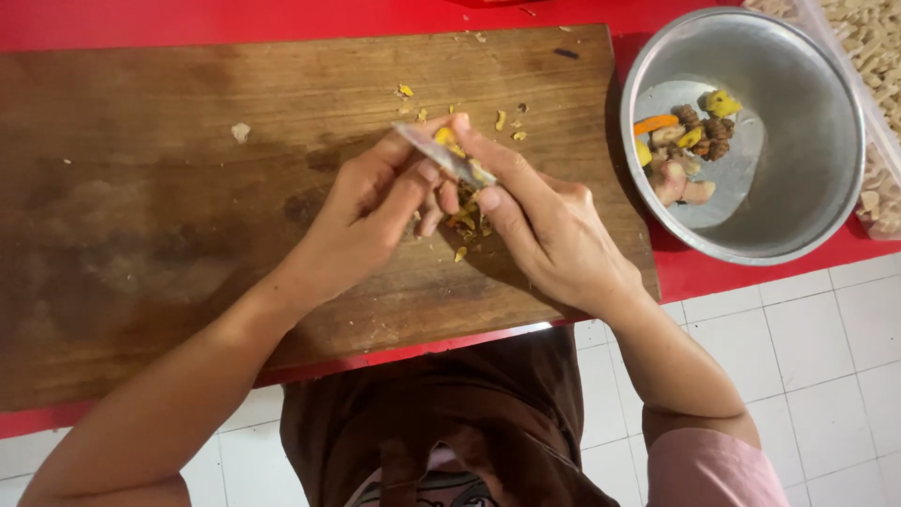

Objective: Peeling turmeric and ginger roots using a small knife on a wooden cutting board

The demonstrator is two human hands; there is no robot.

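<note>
both hands are held close together over the middle of a worn wooden cutting board (188, 216), which lies on a red table (713, 272). the right hand (544, 225) is closed around the handle of a small knife (446, 155); the blade is angled up and to the left, and the thumb is pressed near its edge. the left hand (371, 202) is curled, with the fingers bent inward and the fingertips brought against the blade. a small yellow-orange piece of root (445, 137) is seen pinched at the blade between the fingers of both hands; how much of it is held by the left hand cannot be told, as most of it is covered.

peel scraps (465, 230) are scattered on the board directly beneath the hands, and further yellow bits (502, 120) lie just above them.

a round metal bowl (807, 188) stands on the table to the right of the board, just beside its edge. a small heap of root pieces (690, 141), orange, yellow, brown and pale, is contained in it. a clear container of pale pieces (873, 56) is partly visible behind the bowl at the right edge. a white tiled floor (826, 376) is seen below the table.
</note>
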